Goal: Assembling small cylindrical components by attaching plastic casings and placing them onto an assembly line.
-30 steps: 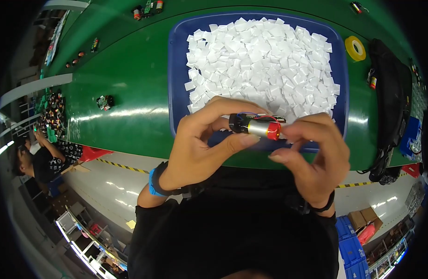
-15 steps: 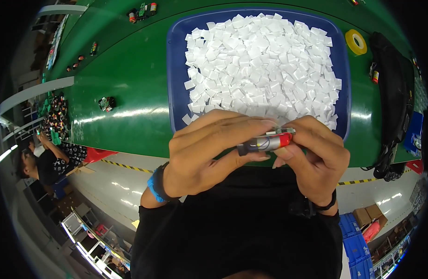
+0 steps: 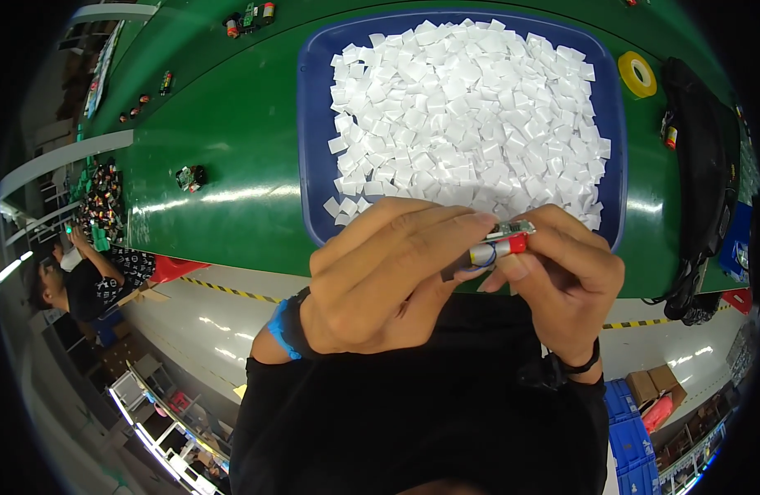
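Both my hands meet over the near edge of a blue tray (image 3: 311, 148) heaped with small white square pieces (image 3: 471, 115). Between them is a small circuit board (image 3: 514, 229) with a silver, red-ended cylinder (image 3: 512, 244) beneath it; a thin blue wire curves along the cylinder. My left hand (image 3: 380, 280) is closed on the left part, its fingers covering the cylinder's dark end. My right hand (image 3: 570, 272) pinches the red end and the board's edge between thumb and fingers. Whether a white piece is in my fingers cannot be made out.
A yellow tape roll (image 3: 626, 73) and a black bag-like item (image 3: 698, 181) lie right of the tray. One small board assembly (image 3: 190, 177) sits on the green table (image 3: 231, 148) at left. Farther left are a pile of assemblies (image 3: 103, 198) and a co-worker (image 3: 103, 280).
My left fingers have shifted right over the cylinder, hiding its dark end and more of its silver body. The board is tilted slightly more. My right hand keeps its pinch.
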Tool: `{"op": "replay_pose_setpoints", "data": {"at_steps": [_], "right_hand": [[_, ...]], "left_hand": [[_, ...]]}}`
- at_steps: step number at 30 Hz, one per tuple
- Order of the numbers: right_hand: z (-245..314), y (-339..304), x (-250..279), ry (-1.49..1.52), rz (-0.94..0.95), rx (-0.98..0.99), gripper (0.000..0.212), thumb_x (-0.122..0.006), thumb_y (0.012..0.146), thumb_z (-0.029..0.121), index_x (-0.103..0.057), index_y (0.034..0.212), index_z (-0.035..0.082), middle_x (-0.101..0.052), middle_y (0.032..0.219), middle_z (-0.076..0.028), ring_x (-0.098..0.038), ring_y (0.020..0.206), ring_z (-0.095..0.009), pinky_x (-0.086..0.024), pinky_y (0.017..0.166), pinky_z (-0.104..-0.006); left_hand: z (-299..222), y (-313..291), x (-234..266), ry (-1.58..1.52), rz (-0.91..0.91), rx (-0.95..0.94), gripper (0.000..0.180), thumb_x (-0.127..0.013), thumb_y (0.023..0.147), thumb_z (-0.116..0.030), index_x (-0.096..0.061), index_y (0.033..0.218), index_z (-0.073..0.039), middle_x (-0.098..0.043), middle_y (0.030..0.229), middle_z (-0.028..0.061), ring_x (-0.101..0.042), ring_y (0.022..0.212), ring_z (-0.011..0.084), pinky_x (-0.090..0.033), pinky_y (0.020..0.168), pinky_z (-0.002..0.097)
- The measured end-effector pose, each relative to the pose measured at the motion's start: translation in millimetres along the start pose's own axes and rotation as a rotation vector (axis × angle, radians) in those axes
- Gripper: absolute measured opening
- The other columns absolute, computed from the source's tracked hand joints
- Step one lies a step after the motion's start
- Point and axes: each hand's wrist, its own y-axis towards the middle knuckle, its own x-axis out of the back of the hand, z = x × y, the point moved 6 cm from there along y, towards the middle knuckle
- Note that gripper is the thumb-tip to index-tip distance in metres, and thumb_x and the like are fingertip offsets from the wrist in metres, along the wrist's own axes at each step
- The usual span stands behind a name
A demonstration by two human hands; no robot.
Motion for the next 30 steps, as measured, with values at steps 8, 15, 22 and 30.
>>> {"op": "replay_pose_setpoints", "data": {"at_steps": [8, 15, 22, 30], "right_hand": [[-4, 14, 3, -0.108, -0.029, 0.147, 0.012, -0.069, 0.087, -0.003, -0.07, 0.098, -0.009, -0.065, 0.086, -0.014, -0.066, 0.064, -0.016, -0.049, 0.052, -0.0237], [37, 13, -22, -0.935, 0.021, 0.416, 0.028, -0.081, 0.082, 0.019, -0.071, 0.101, 0.0, -0.061, 0.075, -0.009, -0.06, 0.059, -0.02, -0.045, 0.049, -0.0272], [89, 19, -35, -0.904, 0.019, 0.344, 0.032, -0.081, 0.08, 0.022, -0.07, 0.102, 0.002, -0.06, 0.074, -0.007, -0.059, 0.058, -0.021, -0.045, 0.05, -0.0286], [113, 8, -13, -0.663, 0.093, 0.116, 0.024, -0.079, 0.081, 0.012, -0.071, 0.102, 0.002, -0.064, 0.076, -0.009, -0.061, 0.06, -0.018, -0.046, 0.053, -0.0276]], "left_hand": [[5, 16, -1, -0.016, 0.023, 0.109, 0.034, -0.079, 0.07, 0.006, -0.07, 0.103, 0.003, -0.072, 0.092, 0.0121, -0.067, 0.075, 0.0239, -0.053, 0.064, 0.0294], [17, 35, 12, -0.05, 0.155, 0.211, 0.027, -0.079, 0.08, -0.005, -0.07, 0.105, 0.001, -0.072, 0.092, 0.0113, -0.067, 0.076, 0.0174, -0.052, 0.061, 0.0266], [151, 132, 81, 0.006, 0.231, 0.349, 0.036, -0.071, 0.092, -0.027, -0.062, 0.115, -0.002, -0.071, 0.1, 0.0099, -0.066, 0.078, 0.0143, -0.052, 0.063, 0.0275], [325, 112, 236, 1.291, -0.016, 0.465, 0.07, -0.059, 0.084, -0.071, -0.07, 0.117, -0.01, -0.071, 0.112, 0.0114, -0.061, 0.115, 0.0314, -0.038, 0.099, 0.0463]]}}
